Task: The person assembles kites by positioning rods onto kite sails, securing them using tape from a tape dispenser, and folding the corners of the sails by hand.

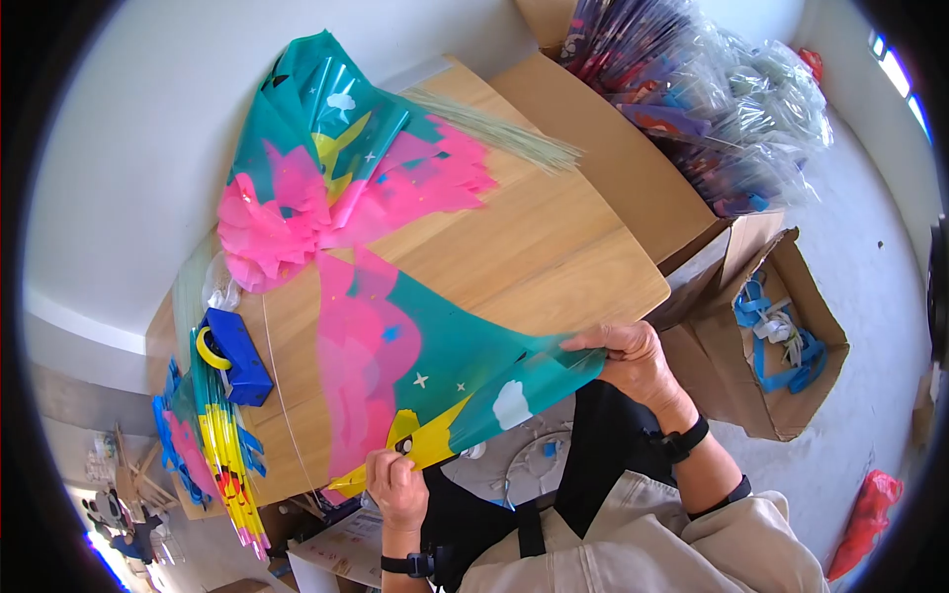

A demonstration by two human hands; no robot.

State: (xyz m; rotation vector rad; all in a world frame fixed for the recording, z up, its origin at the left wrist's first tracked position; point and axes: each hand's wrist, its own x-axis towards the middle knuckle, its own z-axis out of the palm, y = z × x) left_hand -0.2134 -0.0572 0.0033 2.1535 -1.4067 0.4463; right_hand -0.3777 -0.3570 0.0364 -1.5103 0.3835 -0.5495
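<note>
A triangular kite sail [445, 341] of thin printed film, green, pink and yellow with a white cloud, stretches between my two hands over the table's near edge. My left hand [398, 487] pinches its yellow lower edge. On the green pointed end, the fingers of my right hand [638, 361] are closed. The sail's pink part lies on the wooden table [554, 262]. Farther back rests a loose pile of similar kite sails [287, 188], folded and overlapping. Beside that pile lies a bundle of thin pale rods [504, 130].
A blue tape dispenser [239, 361] with yellow tape stands at the table's left, near a bundle of rolled kites [225, 450]. Right of the table, a large carton [613, 148] adjoins plastic-wrapped packs [712, 119]. A smaller carton [781, 405] holds blue straps. A red bag [865, 519] lies on the floor.
</note>
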